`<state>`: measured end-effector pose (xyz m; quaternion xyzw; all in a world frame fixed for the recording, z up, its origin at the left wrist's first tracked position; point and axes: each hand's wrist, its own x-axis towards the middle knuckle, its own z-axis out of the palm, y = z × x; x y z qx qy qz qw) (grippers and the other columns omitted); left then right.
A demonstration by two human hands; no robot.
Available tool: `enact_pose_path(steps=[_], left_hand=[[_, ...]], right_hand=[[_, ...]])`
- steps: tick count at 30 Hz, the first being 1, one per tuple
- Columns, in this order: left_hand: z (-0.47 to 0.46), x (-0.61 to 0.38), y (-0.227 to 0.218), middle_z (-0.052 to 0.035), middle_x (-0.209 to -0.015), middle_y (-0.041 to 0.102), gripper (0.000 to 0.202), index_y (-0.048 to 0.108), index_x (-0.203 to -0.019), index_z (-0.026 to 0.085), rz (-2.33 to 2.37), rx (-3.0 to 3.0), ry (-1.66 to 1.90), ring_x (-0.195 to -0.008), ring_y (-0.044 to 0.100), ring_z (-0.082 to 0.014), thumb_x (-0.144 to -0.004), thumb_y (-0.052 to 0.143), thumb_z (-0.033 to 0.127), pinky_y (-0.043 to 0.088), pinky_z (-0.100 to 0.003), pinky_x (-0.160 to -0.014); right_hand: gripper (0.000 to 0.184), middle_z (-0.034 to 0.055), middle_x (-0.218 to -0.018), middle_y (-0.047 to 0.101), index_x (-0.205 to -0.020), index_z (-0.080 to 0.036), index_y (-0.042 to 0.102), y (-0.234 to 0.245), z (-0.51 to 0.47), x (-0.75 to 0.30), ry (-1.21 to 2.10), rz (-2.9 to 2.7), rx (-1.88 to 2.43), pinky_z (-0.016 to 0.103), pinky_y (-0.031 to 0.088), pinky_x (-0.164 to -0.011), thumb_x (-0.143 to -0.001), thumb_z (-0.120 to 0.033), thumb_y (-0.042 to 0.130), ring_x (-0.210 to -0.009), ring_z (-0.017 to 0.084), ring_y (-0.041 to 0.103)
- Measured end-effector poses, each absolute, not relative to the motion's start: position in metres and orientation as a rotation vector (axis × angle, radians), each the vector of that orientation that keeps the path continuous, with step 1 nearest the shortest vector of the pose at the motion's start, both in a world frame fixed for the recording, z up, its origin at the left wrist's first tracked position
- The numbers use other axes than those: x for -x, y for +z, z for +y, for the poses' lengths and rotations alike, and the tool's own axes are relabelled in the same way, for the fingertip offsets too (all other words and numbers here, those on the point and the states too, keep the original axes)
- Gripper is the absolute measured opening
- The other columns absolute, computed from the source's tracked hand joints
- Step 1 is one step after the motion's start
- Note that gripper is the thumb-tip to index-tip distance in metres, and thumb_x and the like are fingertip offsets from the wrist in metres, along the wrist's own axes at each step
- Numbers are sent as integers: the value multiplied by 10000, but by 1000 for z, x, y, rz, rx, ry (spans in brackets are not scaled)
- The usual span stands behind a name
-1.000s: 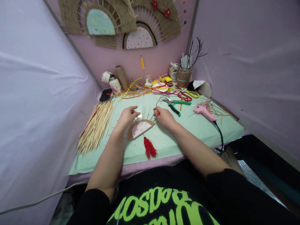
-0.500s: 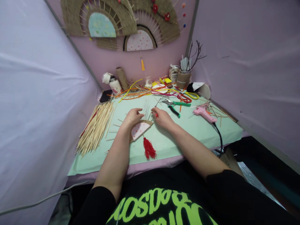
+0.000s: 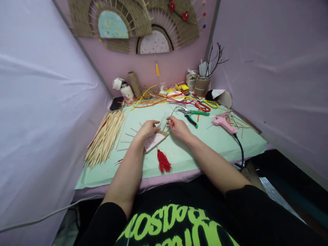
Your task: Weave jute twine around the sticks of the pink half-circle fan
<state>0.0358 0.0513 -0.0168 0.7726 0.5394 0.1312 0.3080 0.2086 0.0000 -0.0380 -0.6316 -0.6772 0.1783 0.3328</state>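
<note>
A small half-round fan (image 3: pixel 154 141) lies on the table, with a white face dotted in pink, a brown woven rim and thin sticks fanning outward. A red tassel (image 3: pixel 164 161) hangs from its straight edge. My left hand (image 3: pixel 148 130) is over the fan's upper rim, its fingers closed at the near end of a clear ruler (image 3: pixel 163 122). Just right of the ruler, my right hand (image 3: pixel 179 128) is closed around a slim tool with a red part (image 3: pixel 172 124); its kind is too small to make out. My left forearm hides part of the fan's left side.
Bamboo sticks (image 3: pixel 104 141) are heaped at left. Green-handled pruning shears (image 3: pixel 191 115) and a pink glue gun (image 3: pixel 224 124) with its cord lie at right. Behind are coloured pipe cleaners (image 3: pixel 146 99), a phone (image 3: pixel 117 103), a bottle (image 3: pixel 126 91) and a brown holder (image 3: pixel 202 86) with twigs.
The ruler has tilted, its far end swinging right. My left hand has shifted slightly right along the rim. My right hand keeps nearly the same place. The whole view has shifted a little.
</note>
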Motion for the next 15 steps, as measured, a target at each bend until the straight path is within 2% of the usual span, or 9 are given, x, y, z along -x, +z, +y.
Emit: enact_pose_path(steps=[15], left_hand=[[53, -38, -18, -47, -800, 660, 513, 592, -1247, 112, 1421, -2195, 272, -613, 514, -122, -750, 619, 235, 349, -237, -573]], right_hand=[[290, 63, -962, 717, -1137, -238, 583, -41, 0, -209, 465, -1739, 1624, 287, 452, -746, -907, -257, 407, -842, 192, 643]])
